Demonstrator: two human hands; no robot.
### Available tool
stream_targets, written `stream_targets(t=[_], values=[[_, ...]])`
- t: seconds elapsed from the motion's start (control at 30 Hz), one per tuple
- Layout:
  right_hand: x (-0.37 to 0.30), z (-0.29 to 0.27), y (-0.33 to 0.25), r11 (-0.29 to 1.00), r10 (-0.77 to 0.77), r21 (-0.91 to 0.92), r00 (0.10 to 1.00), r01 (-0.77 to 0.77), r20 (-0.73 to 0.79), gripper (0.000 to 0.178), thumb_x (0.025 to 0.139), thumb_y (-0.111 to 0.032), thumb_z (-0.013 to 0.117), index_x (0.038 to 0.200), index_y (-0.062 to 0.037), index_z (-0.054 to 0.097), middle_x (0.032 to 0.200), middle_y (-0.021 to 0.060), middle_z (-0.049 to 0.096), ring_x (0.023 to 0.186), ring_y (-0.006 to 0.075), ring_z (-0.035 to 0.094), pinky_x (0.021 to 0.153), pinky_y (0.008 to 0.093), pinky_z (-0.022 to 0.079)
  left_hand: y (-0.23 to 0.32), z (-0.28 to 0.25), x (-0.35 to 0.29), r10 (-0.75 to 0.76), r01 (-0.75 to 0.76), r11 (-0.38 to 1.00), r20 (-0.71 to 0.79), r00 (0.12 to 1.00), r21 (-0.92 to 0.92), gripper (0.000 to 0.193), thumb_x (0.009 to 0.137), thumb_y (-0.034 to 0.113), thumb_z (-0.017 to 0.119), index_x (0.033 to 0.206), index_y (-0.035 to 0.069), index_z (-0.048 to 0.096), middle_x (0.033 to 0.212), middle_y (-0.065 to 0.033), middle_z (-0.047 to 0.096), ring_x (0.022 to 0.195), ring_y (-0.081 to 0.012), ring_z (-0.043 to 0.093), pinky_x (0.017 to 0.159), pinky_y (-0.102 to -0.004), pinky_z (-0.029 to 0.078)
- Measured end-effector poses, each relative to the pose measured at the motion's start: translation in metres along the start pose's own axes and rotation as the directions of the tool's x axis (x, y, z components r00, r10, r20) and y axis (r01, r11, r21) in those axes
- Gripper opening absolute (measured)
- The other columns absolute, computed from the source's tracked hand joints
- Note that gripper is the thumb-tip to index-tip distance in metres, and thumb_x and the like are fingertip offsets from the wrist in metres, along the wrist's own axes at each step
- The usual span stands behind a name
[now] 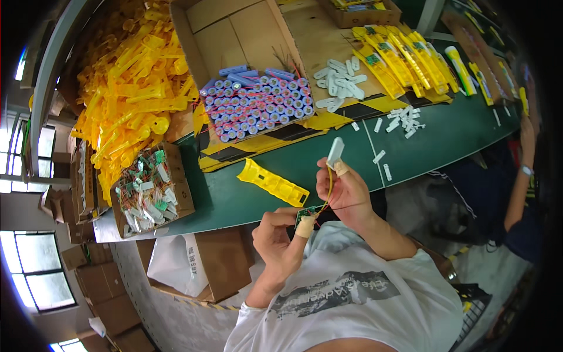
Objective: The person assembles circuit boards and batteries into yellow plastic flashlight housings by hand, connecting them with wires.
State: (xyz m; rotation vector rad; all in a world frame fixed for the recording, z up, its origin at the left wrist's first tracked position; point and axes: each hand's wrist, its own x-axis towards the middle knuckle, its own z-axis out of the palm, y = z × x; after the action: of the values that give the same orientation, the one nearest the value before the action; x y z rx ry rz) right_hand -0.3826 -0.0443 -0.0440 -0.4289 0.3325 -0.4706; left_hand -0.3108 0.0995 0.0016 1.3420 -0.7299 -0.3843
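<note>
My left hand [279, 237] is closed on a small green circuit board [303, 215], pinched between thumb and fingers. Yellow and dark wires [329, 193] run from the board up to my right hand [350, 196]. That hand pinches a flat white plastic piece [335, 152], tilted upright between thumb and fingertips. Pale tape or finger covers wrap both thumbs. On the green table [234, 202], just beyond my left hand, lies a yellow half-shell [273, 182] with its hollow side showing.
Ahead, a cardboard box [234, 35] holds purple cylindrical battery cells [258, 108]. Yellow plastic parts [138, 88] heap up at left, above a box of wired boards [149, 190]. White pieces [340, 82], small white parts [403, 121] and yellow assemblies [404, 58] lie right. Another person's arm [519, 188] is at far right.
</note>
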Motion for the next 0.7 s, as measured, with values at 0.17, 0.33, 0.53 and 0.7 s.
stream_targets(t=[0.17, 0.33, 0.53, 0.7], values=[[0.0, -0.021, -0.029, 0.799, -0.373, -0.479, 0.924, 0.363, 0.078, 0.034, 0.103, -0.03, 0.052, 0.11, 0.0013, 0.063, 0.084, 0.0025, 0.06, 0.074, 0.009, 0.054, 0.067, 0.0232, 0.042, -0.035, -0.017, -0.006, 0.016, -0.027, 0.934, 0.034, 0.999, 0.355, 0.022, 0.094, 0.017, 0.064, 0.083, -0.001, 0.058, 0.082, -0.0098, 0.067, 0.072, -0.0141, 0.064, 0.066, -0.0241, 0.049], [-0.015, -0.011, -0.069, 0.146, -0.352, -0.848, 0.828, 0.51, 0.437, 0.022, 0.094, -0.021, 0.065, 0.1, 0.0003, 0.068, 0.08, 0.0071, 0.065, 0.066, 0.0177, 0.061, 0.06, 0.0299, 0.046, -0.042, -0.037, 0.035, -0.089, 0.283, 0.66, -0.302, 0.949, 0.696, 0.034, 0.089, 0.019, 0.069, 0.115, -0.001, 0.058, 0.091, -0.0127, 0.066, 0.075, -0.0235, 0.06, 0.067, -0.0334, 0.047], [-0.058, 0.008, -0.072, -0.002, -0.111, -0.737, 0.733, 0.675, 0.671, 0.015, 0.085, -0.016, 0.073, 0.08, -0.0035, 0.067, 0.07, 0.0086, 0.061, 0.058, 0.0258, 0.06, 0.053, 0.0344, 0.046, -0.061, -0.006, 0.042, -0.071, 0.172, 0.599, -0.162, 0.984, 0.782, 0.091, 0.079, 0.026, 0.081, 0.148, -0.004, 0.029, 0.139, -0.025, 0.048, 0.127, -0.0396, 0.053, 0.101, -0.0408, 0.045], [-0.066, -0.026, -0.004, 0.55, 0.202, -0.811, 0.911, 0.199, 0.36, 0.024, 0.096, -0.021, 0.061, 0.084, -0.0009, 0.067, 0.074, 0.0049, 0.06, 0.065, 0.0147, 0.057, 0.059, 0.0294, 0.044, -0.091, -0.013, 0.011, -0.227, 0.264, 0.953, -0.226, 0.947, 0.147, 0.101, 0.074, -0.018, 0.064, 0.154, 0.012, 0.011, 0.113, -0.0151, 0.057, 0.07, -0.0146, 0.057, 0.058, -0.0218, 0.044]])
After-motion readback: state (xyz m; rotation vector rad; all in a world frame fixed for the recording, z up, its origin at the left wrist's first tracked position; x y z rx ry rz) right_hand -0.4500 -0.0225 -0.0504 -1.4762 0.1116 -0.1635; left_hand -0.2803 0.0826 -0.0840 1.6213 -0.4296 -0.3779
